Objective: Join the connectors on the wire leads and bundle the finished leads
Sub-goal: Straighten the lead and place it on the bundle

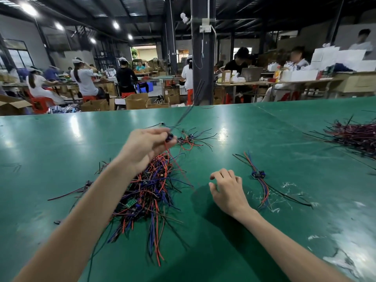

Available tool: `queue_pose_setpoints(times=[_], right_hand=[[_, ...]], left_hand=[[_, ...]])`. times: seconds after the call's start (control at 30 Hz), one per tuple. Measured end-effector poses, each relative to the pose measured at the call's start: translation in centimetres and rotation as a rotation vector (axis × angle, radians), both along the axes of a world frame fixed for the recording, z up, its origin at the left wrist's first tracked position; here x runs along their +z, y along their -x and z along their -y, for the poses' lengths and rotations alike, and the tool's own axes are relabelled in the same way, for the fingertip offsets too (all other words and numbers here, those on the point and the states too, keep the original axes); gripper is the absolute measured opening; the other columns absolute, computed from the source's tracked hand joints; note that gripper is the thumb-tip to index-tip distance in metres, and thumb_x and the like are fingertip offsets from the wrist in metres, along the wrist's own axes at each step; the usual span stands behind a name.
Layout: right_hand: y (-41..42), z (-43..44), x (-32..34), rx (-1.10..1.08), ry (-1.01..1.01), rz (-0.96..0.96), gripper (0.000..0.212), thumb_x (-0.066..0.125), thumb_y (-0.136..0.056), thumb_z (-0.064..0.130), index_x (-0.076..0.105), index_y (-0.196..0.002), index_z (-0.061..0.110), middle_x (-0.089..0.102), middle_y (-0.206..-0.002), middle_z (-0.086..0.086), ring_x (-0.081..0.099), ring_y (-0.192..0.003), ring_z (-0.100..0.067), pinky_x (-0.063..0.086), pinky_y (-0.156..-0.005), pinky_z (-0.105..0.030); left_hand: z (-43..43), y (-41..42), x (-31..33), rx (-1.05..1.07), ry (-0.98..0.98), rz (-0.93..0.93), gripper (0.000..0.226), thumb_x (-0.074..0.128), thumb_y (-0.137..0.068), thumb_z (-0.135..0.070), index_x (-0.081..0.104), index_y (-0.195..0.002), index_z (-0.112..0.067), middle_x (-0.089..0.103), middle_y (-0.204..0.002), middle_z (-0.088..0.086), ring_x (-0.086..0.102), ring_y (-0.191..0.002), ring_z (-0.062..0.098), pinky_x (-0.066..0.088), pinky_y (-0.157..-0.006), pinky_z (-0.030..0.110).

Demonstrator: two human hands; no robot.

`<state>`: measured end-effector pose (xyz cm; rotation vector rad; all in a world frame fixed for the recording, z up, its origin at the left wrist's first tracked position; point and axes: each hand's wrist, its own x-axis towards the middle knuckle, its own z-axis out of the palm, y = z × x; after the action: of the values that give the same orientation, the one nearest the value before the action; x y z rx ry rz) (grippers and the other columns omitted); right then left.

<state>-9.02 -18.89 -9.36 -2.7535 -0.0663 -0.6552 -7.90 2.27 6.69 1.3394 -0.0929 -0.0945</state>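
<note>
1. A stray lead [67, 192] lies on the green worktop [61, 139], well to the left of the left fingers and nearer the person.
2. A big pile of leads [146, 192] in red, blue and black lies under the left forearm, on the person's side of the left fingers. A small green board [130, 203] shows among the wires.
3. The left hand [142, 148] is raised above the worktop. Its fingers [158, 131] and thumb are pinched on a dark connector [169, 137]. A red wire hangs from the connector toward the pile, and blurred dark wires [189, 107] run up and away from the fingertips.
4. A small cluster of leads [190, 140] lies on the worktop just beyond and to the right of the left fingers.
5. The right hand [227, 190] is palm down, low over the worktop. Its fingers [221, 173] are loosely curled, spread apart and holding nothing. Whether the tips touch the surface cannot be told.
6. A slim bunch of leads [264, 188] with blue connectors [258, 175] at its middle lies near the right fingers, on their right and not touching them.
7. A large heap of red and black leads [354, 135] lies well to the right of the right fingers, farther across the worktop.
</note>
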Motion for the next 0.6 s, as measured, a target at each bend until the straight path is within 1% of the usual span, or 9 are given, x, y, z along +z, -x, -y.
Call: queue_pose_setpoints(times=[0.07,0.13,0.23,0.33,0.4,0.47,0.53,0.6], right_hand=[[0.1,0.1,0.2,0.024,-0.036,0.015,0.021,0.045,-0.098,0.028,0.057,-0.113,0.020,0.055,-0.115,0.004,0.043,-0.112,-0.018,0.026,-0.090,-0.031],[0.2,0.3,0.6,0.058,-0.146,0.054,0.017,0.047,-0.098,0.024,0.061,-0.104,0.020,0.060,-0.108,0.006,0.047,-0.107,-0.018,0.027,-0.087,-0.031],[0.6,0.3,1.3,0.135,-0.481,0.059,0.015,0.052,-0.096,0.016,0.066,-0.093,0.018,0.063,-0.090,0.010,0.052,-0.098,-0.017,0.036,-0.090,-0.036],[0.9,0.0,1.8,0.216,-0.710,0.052,0.021,0.050,-0.097,0.014,0.067,-0.085,0.018,0.066,-0.080,0.007,0.056,-0.089,-0.018,0.041,-0.086,-0.034],[1.1,-0.4,2.0,0.278,-0.871,0.027,0.023,0.050,-0.098,0.017,0.068,-0.083,0.018,0.068,-0.079,0.004,0.059,-0.086,-0.017,0.043,-0.084,-0.030],[1.1,-0.8,2.1,0.326,-0.998,-0.005,0.019,0.054,-0.096,0.017,0.068,-0.084,0.015,0.068,-0.078,0.003,0.060,-0.080,-0.013,0.044,-0.079,-0.025],[1.1,-1.1,2.1,0.346,-1.081,-0.029,0.013,0.059,-0.093,0.013,0.069,-0.084,0.011,0.068,-0.077,0.002,0.060,-0.076,-0.009,0.046,-0.075,-0.019],[0.9,-1.0,2.2,0.335,-1.159,-0.036,0.010,0.063,-0.089,0.007,0.070,-0.081,0.009,0.069,-0.076,-0.001,0.061,-0.073,-0.010,0.047,-0.073,-0.018]], left_hand=[[1.9,0.3,-2.1,-0.114,0.078,-0.126,0.021,0.044,-0.092,0.009,0.060,-0.106,0.011,0.066,-0.098,0.023,0.070,-0.068,0.017,0.057,-0.061,0.019],[3.6,0.4,-4.5,-0.185,0.147,-0.214,0.021,0.040,-0.094,0.010,0.059,-0.102,0.013,0.064,-0.095,0.021,0.070,-0.068,0.016,0.058,-0.066,0.021],[5.3,0.6,-7.5,-0.221,0.212,-0.280,0.022,0.038,-0.095,0.011,0.060,-0.094,0.010,0.063,-0.093,0.020,0.070,-0.066,0.017,0.058,-0.067,0.021],[6.0,0.7,-9.1,-0.220,0.271,-0.298,0.021,0.039,-0.095,0.011,0.059,-0.093,0.010,0.063,-0.092,0.020,0.070,-0.063,0.018,0.058,-0.063,0.021],[6.2,0.9,-9.6,-0.211,0.251,-0.280,0.019,0.041,-0.094,0.010,0.060,-0.093,0.010,0.064,-0.091,0.021,0.071,-0.065,0.019,0.058,-0.063,0.022],[6.1,1.2,-9.9,-0.203,0.214,-0.254,0.016,0.044,-0.092,0.011,0.060,-0.094,0.010,0.065,-0.090,0.021,0.071,-0.066,0.020,0.059,-0.064,0.023],[6.0,1.3,-10.2,-0.201,0.165,-0.242,0.014,0.048,-0.091,0.011,0.061,-0.093,0.010,0.066,-0.088,0.021,0.070,-0.066,0.020,0.059,-0.062,0.024],[6.0,1.4,-10.3,-0.213,0.098,-0.229,0.011,0.052,-0.090,0.008,0.062,-0.095,0.009,0.066,-0.088,0.020,0.069,-0.067,0.019,0.059,-0.062,0.025]])
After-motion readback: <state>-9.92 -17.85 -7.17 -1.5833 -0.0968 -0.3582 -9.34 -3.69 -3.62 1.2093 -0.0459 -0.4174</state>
